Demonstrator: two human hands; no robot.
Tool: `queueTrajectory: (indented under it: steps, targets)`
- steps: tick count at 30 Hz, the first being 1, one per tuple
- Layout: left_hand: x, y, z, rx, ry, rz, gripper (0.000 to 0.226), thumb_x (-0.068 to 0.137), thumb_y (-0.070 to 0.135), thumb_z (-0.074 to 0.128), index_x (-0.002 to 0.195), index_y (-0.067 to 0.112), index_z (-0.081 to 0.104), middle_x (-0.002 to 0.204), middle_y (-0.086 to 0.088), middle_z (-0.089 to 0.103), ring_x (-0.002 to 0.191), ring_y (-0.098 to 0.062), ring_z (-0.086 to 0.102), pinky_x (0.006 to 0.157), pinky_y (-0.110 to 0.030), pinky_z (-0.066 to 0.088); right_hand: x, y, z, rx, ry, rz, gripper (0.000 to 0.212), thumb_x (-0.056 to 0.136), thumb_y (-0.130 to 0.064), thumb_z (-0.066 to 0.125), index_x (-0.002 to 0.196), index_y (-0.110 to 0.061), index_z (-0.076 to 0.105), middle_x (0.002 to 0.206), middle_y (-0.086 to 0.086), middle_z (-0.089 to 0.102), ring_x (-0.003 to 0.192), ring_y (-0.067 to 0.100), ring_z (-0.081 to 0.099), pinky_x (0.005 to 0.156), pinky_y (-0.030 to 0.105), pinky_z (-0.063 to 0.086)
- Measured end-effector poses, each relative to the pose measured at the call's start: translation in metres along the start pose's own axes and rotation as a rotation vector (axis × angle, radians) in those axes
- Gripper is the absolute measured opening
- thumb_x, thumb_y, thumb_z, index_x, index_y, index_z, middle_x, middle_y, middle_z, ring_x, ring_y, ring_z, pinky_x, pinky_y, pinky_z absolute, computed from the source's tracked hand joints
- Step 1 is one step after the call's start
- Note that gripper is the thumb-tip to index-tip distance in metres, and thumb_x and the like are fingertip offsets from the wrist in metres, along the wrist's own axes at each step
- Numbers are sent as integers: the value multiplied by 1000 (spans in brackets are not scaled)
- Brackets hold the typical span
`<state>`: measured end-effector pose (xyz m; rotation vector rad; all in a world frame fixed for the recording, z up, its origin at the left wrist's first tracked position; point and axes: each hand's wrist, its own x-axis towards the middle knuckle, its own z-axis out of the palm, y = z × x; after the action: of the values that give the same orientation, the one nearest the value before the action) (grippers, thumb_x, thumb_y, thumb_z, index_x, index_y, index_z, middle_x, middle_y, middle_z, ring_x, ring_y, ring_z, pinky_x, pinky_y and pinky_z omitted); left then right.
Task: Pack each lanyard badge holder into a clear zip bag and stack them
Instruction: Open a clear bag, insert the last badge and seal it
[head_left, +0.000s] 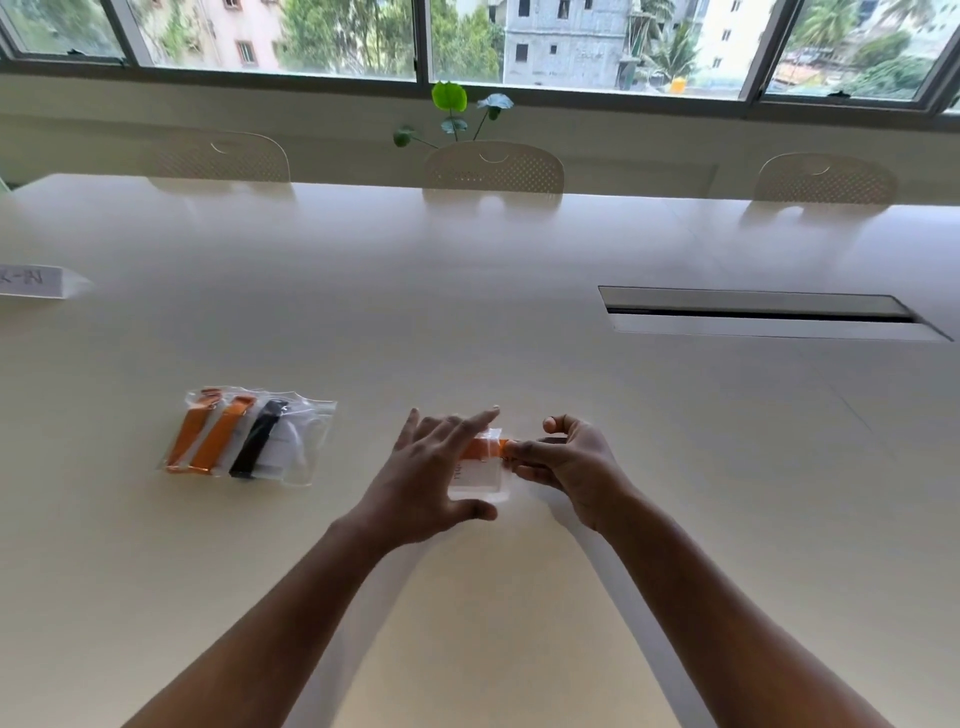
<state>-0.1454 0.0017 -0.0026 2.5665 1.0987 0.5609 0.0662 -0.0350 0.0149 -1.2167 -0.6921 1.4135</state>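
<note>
Mid-pack, by the look of it: small clear plastic zip bag with an orange lanyard strap and pale badge holder inside (480, 465), lying flat on the glossy cream tabletop (519, 270), directly under and between both sets of fingers

Left hand (431, 475) hovering over the bag's left side, fingers (475, 421) spread and extended above the upper edge, thumb low at the near corner; gripping nothing firmly, more steadying than holding

Right hand (563, 465) curled in from the other side, fingertips (514, 448) pinched on the orange end at the bag's right edge, where the opening seems to be; whether pushing the strap in or pressing the zip closed, cannot tell

Well apart to the left of the left fingers, overlapping pile of finished clear bags holding two orange straps and one black strap (247, 436), loosely stacked, apparently three or more done

Still to do, judging from this: seal the current bag and add it to that pile. No loose badge holders or spare empty bags visible anywhere else, so possibly the last one, though nothing certain beyond the frame
</note>
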Motion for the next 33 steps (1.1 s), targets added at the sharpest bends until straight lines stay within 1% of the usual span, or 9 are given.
queueTrajectory:
  steps: [3, 6, 8, 10, 13, 15, 17, 25, 33]
  targets:
    - [-5, -2, 0, 3, 29, 35, 113, 73, 77, 68, 159, 44, 3, 163, 8, 32, 157, -16, 7, 125, -53, -9, 2, 3, 9, -23, 10, -47, 54, 71, -1, 87, 102, -12, 44, 78, 16, 74, 72, 27, 77, 63, 28, 62]
    - [-13, -20, -9, 18, 240, -33, 97, 83, 81, 50, 160, 38, 10, 166, 18, 17, 157, -11, -5, 121, -50, -22, 5, 5, 17, -4, 33, -72, 55, 72, 2, 86, 99, -15, 42, 79, 17, 75, 67, 26, 76, 62, 28, 62]
    - [-20, -38, -19, -174, 404, -216, 85, 88, 73, 50, 158, 29, 28, 163, 12, 29, 156, -14, 12, 126, -47, -7, 6, 6, 23, 25, 33, -84, 61, 63, -3, 89, 99, -15, 41, 79, 17, 75, 64, 24, 75, 61, 28, 62]
    - [-25, -56, -26, -467, 503, -389, 76, 89, 61, 63, 148, 16, 44, 149, -2, 51, 144, -18, 42, 123, -45, 26, 6, 8, 28, 63, 30, -91, 66, 55, -8, 89, 100, -15, 41, 78, 17, 75, 64, 24, 75, 59, 27, 61]
    - [-28, -69, -35, -1033, 372, -549, 61, 83, 37, 72, 135, 11, 55, 120, -8, 71, 109, -14, 69, 99, -36, 55, 6, 15, 37, 93, 28, -102, 64, 58, -7, 88, 100, -16, 41, 80, 17, 77, 66, 22, 76, 59, 26, 60]
    - [-27, -72, -35, -1323, 251, -596, 50, 82, 28, 72, 126, 7, 60, 114, -17, 74, 96, -20, 74, 79, -32, 62, 6, 18, 43, 100, 29, -107, 62, 60, -6, 87, 100, -16, 41, 81, 17, 77, 66, 23, 76, 59, 26, 60]
    - [-25, -74, -36, -1452, 190, -613, 41, 80, 23, 71, 117, 7, 63, 113, -21, 73, 96, -27, 75, 70, -35, 63, 7, 19, 48, 98, 37, -120, 62, 60, -7, 87, 100, -16, 41, 83, 19, 77, 68, 24, 76, 60, 27, 61]
    - [-25, -72, -32, -1582, -36, -525, 39, 84, 9, 66, 122, 3, 59, 111, -22, 72, 95, -32, 74, 75, -42, 63, 17, 25, 53, 49, 43, -198, 49, 67, -5, 84, 94, -16, 45, 85, 19, 76, 70, 24, 74, 66, 33, 62]
    - [-29, -91, -29, -1647, -228, -390, 40, 93, 6, 62, 132, 3, 53, 128, -24, 66, 116, -41, 66, 84, -42, 61, 23, 24, 44, -141, -1, -189, 50, 64, -16, 89, 103, -13, 58, 78, 1, 73, 68, 10, 64, 56, 21, 46]
